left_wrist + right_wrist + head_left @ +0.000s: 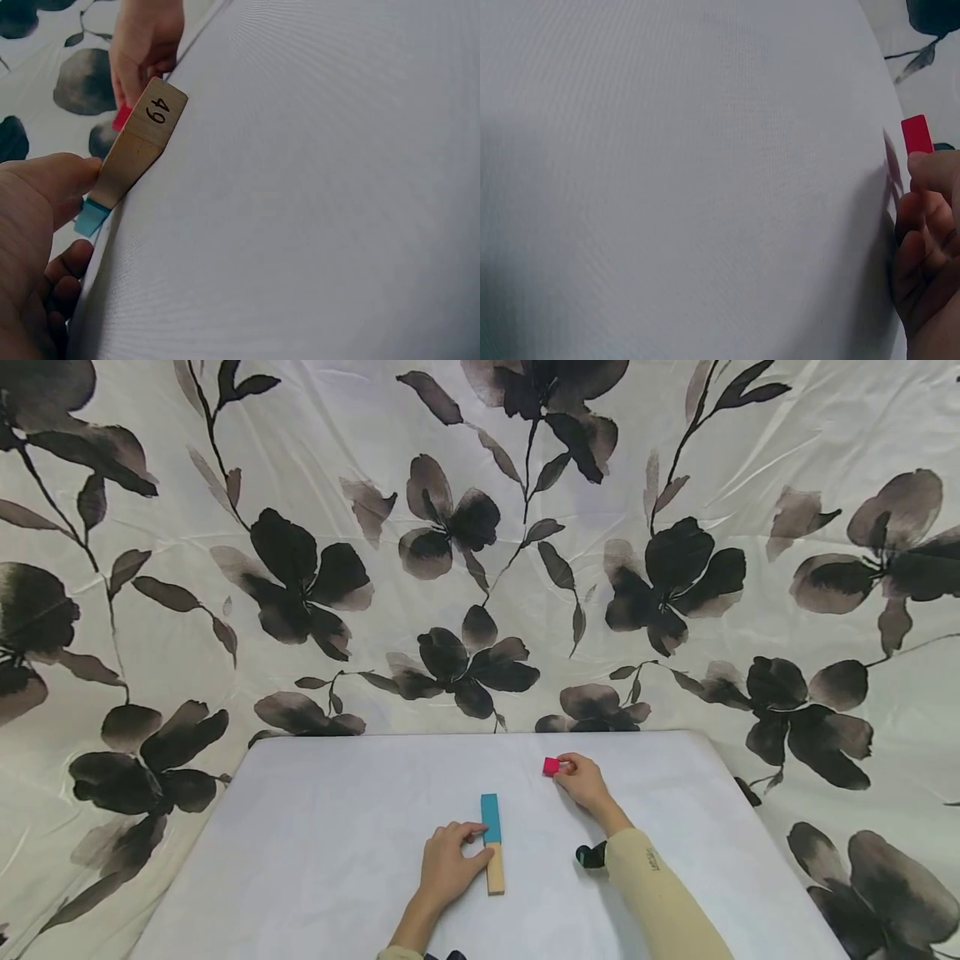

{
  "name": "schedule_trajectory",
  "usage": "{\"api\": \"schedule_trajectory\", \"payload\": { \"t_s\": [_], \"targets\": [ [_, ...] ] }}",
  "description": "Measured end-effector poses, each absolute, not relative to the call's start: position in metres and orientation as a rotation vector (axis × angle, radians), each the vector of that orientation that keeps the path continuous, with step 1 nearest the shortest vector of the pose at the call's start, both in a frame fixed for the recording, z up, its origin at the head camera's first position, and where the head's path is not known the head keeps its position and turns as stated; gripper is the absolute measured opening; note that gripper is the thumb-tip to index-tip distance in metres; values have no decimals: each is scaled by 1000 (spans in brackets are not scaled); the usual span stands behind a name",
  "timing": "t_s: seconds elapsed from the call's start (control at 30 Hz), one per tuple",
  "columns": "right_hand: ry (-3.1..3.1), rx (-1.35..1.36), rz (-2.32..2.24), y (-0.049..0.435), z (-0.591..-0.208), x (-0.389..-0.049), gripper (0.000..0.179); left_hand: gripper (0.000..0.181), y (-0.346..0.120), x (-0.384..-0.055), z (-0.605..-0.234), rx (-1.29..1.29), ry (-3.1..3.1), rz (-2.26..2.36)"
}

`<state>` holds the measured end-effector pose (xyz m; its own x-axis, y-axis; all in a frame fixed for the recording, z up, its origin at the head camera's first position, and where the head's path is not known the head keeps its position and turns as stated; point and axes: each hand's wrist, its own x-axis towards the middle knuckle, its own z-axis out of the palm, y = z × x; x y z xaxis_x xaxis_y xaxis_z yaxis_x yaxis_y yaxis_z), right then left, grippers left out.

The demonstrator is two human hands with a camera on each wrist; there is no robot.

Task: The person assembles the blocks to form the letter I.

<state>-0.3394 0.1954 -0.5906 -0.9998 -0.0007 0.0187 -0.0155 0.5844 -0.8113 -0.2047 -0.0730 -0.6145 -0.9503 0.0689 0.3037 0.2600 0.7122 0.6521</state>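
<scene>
Presumably light, rigid, best gripped by its sides: red block point(551, 767), pinched in your right fingers point(572, 760). Lower centre: teal block point(490, 811), wooden block point(496, 878), your left fingers point(471, 830) parted, touching both.

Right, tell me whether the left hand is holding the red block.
No, the head view shows the right hand pinching the red block, with the left hand at the blue block and tan block.

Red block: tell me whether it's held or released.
Held: the right hand pinches the red block by one end, plain in the right wrist view.
</scene>
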Motion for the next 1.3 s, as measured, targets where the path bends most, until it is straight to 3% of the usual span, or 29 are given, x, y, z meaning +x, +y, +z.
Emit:
{"api": "schedule_trajectory", "payload": {
  "t_s": [1.3],
  "targets": [
    [-2783,234,1428,138,-586,-344,27,36,-76,-209,-610,-245,-2762,-1044]
  ]
}}
